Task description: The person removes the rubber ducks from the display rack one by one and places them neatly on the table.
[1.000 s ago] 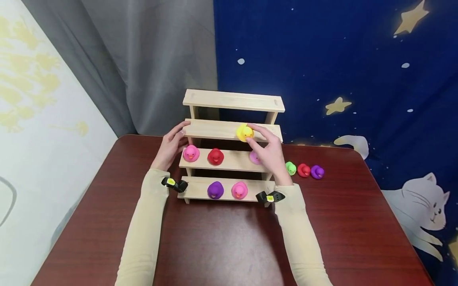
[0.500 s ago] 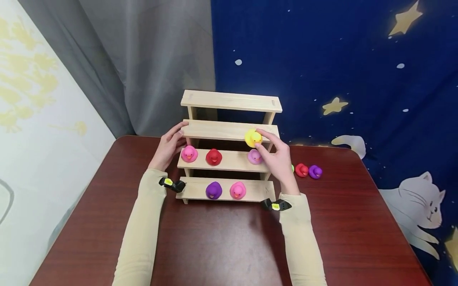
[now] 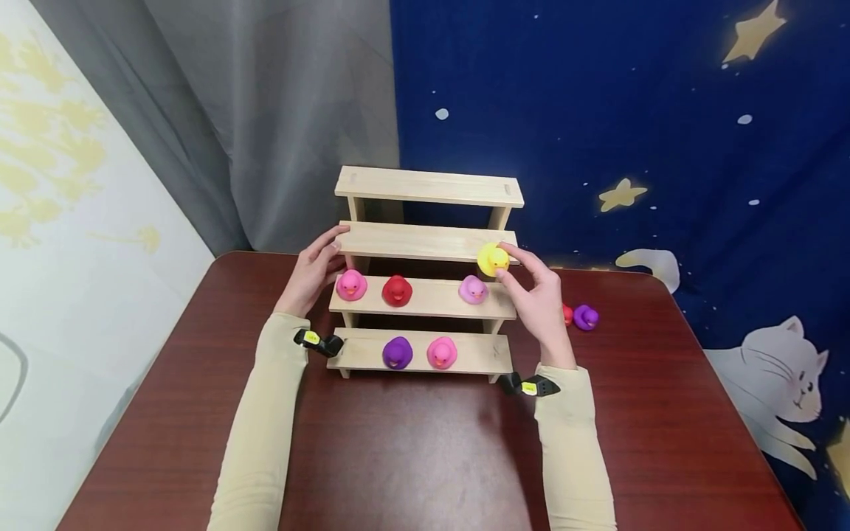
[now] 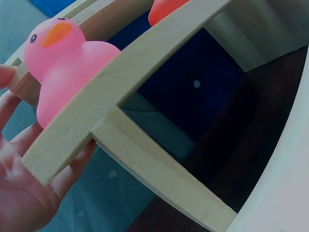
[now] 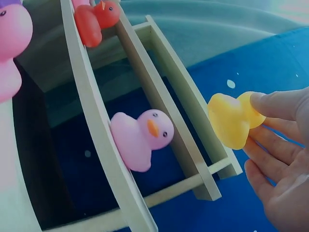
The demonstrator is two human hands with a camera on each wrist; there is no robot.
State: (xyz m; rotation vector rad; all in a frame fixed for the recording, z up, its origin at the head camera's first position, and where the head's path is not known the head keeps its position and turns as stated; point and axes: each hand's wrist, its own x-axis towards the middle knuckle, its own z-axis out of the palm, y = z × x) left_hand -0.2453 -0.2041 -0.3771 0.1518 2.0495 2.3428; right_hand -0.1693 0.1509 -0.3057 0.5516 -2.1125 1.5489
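My right hand (image 3: 541, 299) pinches a yellow rubber duck (image 3: 493, 259) between thumb and fingers. In the right wrist view the yellow duck (image 5: 231, 118) appears in the fingertips, apart from the lilac duck (image 5: 145, 137). My left hand (image 3: 312, 273) grips the left end of the second shelf from the top of a stepped wooden rack (image 3: 425, 184); some fingers are hidden behind the wood. Below it, a pink duck (image 3: 352, 285), a red duck (image 3: 397, 291) and the lilac duck stand on one shelf. A purple duck (image 3: 397, 353) and another pink duck (image 3: 442, 353) stand on the lowest.
The rack stands on a dark red table (image 3: 412, 442) against a grey curtain (image 3: 312, 110) and a blue starry cloth (image 3: 564, 110). Right of the rack, a purple duck (image 3: 586, 318) and a partly hidden red duck (image 3: 567, 315) sit on the table behind my right hand.
My right hand has moved right and slightly down with the yellow duck, to the shelf's right end. The lilac duck is uncovered; the green duck is now hidden. My left hand keeps its place.
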